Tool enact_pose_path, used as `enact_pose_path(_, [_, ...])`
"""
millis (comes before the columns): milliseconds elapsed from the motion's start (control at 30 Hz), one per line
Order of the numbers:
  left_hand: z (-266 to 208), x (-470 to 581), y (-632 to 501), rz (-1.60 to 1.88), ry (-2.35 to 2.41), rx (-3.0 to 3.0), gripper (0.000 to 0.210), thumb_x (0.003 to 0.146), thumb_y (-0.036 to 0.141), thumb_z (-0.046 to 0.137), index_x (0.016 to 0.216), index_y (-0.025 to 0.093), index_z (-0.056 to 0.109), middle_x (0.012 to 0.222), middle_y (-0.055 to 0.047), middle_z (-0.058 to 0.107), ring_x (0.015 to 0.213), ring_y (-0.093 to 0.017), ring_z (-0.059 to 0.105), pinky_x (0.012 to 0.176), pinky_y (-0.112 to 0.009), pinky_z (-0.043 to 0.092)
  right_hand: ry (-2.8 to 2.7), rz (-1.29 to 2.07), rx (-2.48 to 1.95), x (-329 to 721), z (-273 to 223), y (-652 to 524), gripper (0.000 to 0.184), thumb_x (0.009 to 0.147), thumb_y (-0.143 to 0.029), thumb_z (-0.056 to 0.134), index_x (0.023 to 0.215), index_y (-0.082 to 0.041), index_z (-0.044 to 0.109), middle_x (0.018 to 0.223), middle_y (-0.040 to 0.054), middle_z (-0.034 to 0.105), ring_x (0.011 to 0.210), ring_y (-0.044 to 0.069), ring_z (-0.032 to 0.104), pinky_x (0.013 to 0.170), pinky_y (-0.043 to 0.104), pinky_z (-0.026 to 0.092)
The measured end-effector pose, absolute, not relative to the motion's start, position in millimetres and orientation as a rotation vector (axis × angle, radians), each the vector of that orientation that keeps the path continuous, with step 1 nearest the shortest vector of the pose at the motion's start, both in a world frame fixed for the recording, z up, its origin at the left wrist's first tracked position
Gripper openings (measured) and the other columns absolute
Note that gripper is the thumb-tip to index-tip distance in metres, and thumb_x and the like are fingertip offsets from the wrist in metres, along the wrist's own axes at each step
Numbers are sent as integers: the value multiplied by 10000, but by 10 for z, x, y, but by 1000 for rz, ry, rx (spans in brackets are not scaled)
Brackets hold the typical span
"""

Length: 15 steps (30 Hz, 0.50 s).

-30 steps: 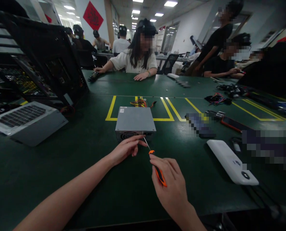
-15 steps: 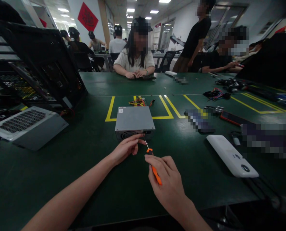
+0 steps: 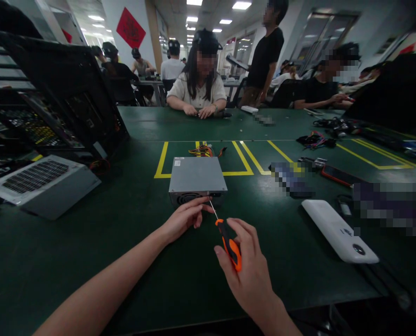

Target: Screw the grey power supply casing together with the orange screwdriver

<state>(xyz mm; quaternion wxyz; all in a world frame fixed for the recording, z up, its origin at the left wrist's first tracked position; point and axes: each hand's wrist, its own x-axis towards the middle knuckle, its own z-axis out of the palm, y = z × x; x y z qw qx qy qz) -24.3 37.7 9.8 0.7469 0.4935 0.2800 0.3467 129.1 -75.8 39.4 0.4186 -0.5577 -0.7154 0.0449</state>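
A grey computer power supply [image 3: 198,175] lies on the green table, its fan side facing me and a bundle of coloured cables [image 3: 204,150] behind it. My left hand [image 3: 183,219] reaches to that near face with the index finger stretched out beside the screwdriver's tip; the other fingers are partly curled. In my right hand [image 3: 248,259] is an orange and black screwdriver [image 3: 229,245], its handle lying loosely between thumb and fingers, which are spread. Its thin shaft slopes up to the power supply near the socket; the exact contact point is hidden by my left fingertips.
A second power supply [image 3: 48,182] and an open black computer case [image 3: 64,98] stand on the left. To the right lie a white power bank [image 3: 339,231], a red-edged phone [image 3: 337,175] and dark cables [image 3: 316,139]. Across the table sits a person [image 3: 197,88].
My right thumb and fingers have loosened and spread from the screwdriver handle, showing more of it. The left hand stays at the power supply. A standing person in the background has moved left.
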Motion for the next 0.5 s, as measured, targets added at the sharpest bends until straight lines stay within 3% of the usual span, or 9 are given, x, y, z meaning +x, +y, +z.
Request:
enact_pose_path(100, [103,-247,375,753,612,1074,415,830,287,459,1217,138,455,1034,-132,588,527,-54,413,475,-202,293,-1822,73,-1312,1309,377,-754,280,821,-134,449,1097,-169,415,1030,112,567,921,183,584,708,318,526])
enact_pose_path(200, [96,-249,374,756,604,1062,410,823,289,470,1205,142,467,1017,-127,590,526,-56,411,474,-203,289,-1947,-2,-1242,1327,375,-739,229,792,-57,452,981,-184,469,1045,93,589,906,174,580,762,339,501])
enact_pose_path(300, [93,-252,372,766,606,1049,411,810,293,491,1195,150,478,1007,-120,595,532,-59,414,471,-204,282,-1910,-25,-1318,1349,401,-730,190,798,-180,515,987,-182,495,1064,110,566,938,200,566,754,349,497])
enact_pose_path(400, [96,-255,370,765,615,1041,420,808,304,496,1196,146,475,1000,-121,599,531,-61,416,471,-207,281,-1809,-23,-1403,1369,424,-730,296,796,-342,523,1032,-167,488,942,97,579,821,196,588,655,317,505])
enact_pose_path(500, [93,-255,371,761,617,1046,424,812,316,494,1200,147,471,1003,-122,598,531,-61,418,473,-206,284,-1823,13,-1392,1361,424,-731,174,829,-250,455,973,-161,496,759,36,572,624,136,555,562,260,467])
